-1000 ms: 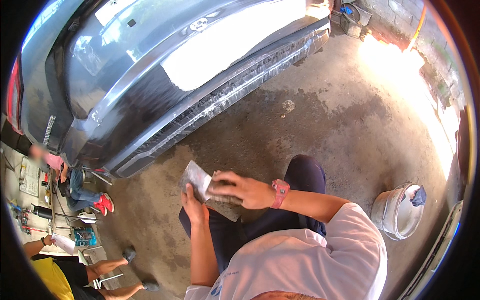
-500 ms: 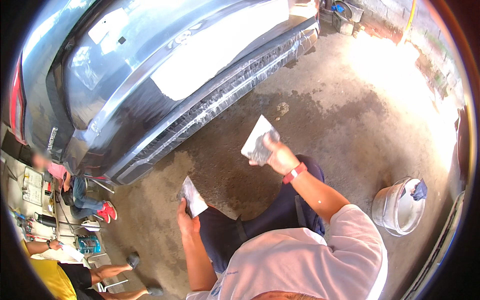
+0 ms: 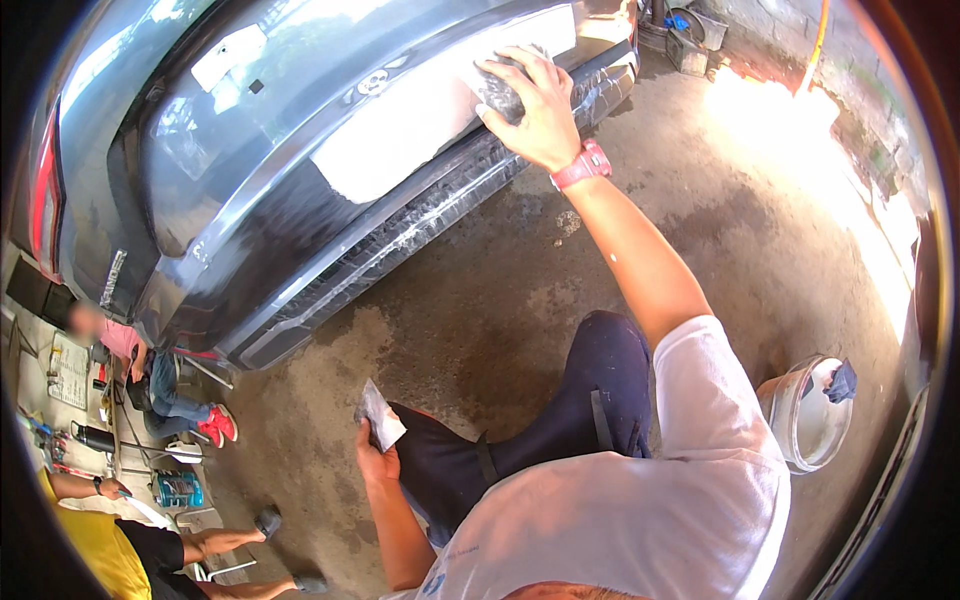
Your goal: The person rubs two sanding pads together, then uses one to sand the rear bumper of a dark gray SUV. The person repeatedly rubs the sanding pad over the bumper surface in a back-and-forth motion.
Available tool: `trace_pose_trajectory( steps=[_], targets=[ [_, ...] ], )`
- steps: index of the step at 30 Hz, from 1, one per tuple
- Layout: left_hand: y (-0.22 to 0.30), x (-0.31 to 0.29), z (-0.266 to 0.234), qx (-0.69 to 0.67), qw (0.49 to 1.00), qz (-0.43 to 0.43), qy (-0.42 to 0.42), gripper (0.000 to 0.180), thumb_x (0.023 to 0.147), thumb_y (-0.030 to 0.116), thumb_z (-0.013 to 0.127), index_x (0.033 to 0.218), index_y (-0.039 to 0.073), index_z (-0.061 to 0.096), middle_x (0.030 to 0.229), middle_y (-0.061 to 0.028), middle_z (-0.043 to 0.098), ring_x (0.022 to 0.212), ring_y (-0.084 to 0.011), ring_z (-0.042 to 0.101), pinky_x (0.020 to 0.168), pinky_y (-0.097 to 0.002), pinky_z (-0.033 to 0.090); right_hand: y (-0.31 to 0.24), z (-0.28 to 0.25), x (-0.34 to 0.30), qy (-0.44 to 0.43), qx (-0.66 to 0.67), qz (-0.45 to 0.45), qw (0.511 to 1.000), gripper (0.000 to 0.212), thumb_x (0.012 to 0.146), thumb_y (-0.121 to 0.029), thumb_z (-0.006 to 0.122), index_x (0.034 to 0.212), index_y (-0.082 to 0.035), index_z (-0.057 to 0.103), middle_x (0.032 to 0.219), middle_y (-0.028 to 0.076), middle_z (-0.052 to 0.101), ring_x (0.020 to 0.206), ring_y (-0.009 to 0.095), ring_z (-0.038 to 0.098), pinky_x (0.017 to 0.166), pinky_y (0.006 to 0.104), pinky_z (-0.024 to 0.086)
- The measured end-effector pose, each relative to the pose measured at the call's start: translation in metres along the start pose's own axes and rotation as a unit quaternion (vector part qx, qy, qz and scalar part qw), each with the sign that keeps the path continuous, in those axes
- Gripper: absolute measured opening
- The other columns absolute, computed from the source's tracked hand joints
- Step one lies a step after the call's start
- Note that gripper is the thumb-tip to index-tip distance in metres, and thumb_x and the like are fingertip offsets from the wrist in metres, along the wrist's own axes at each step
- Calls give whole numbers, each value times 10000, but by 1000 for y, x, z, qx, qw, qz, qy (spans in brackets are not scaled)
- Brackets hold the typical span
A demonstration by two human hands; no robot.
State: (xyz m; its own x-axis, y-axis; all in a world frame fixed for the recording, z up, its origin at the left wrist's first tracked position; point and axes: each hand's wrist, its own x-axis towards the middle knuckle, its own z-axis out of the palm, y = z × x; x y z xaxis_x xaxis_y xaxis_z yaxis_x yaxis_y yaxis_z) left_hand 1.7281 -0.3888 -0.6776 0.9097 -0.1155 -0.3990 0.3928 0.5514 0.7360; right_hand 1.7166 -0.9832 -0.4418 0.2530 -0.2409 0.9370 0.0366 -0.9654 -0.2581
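My right hand reaches up to the car's rear panel, fingers spread over a thin flat sheet smeared dark grey. It holds the sheet against or just over the large white patch above the bumper; I cannot tell whether it is pressed down. Low by my left knee, my left hand grips a second thin sheet, white with grey smears, between thumb and fingers. One corner of that sheet points up. The material of both sheets is unclear.
A white bucket with a dark blue cloth on its rim stands at the right. On the left, one person in pink sits and another in yellow is near a cluttered bench. Wet stains mark the concrete floor.
My right hand has risen from above my knee to the car's white patch, taking its sheet along. My left hand has shifted slightly down, still gripping its sheet.
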Motion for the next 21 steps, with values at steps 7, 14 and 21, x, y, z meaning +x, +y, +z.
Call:
trace_pose_trajectory(
  steps=[7, 14, 21],
  targets=[
    [0, -4, -9, 14, 1000, 17, 5, 371, 1115, 223, 675, 1353, -60, 647, 1336, -134, 733, 1203, -254, 740, 1038, -392, 628, 21, 28, 24, -2, -21, -28, 999, 551, 908, -445, 814, 1430, -306, 705, 1561, 2, 583, 1521, 286, 488, 1211, 746, 280],
    [8, -10, -14, 10, 999, 23, 37, 381, 1131, 236, 648, 1381, -52, 639, 1343, -139, 734, 1209, -257, 740, 1041, -394, 628, 20, 55, -14, 4, -29, -41, 999, 528, 903, -441, 833, 1401, -300, 726, 1554, 13, 594, 1538, 299, 478, 1202, 739, 291],
    [15, -18, -14, 7, 1000, 20, 9, 376, 1137, 222, 627, 1392, -55, 635, 1337, -148, 742, 1193, -270, 751, 1029, -403, 637, 18, 104, -94, 17, 0, -19, 1000, 559, 892, -449, 877, 1407, -295, 724, 1557, 40, 574, 1553, 334, 456, 1242, 723, 246]
  ],
)
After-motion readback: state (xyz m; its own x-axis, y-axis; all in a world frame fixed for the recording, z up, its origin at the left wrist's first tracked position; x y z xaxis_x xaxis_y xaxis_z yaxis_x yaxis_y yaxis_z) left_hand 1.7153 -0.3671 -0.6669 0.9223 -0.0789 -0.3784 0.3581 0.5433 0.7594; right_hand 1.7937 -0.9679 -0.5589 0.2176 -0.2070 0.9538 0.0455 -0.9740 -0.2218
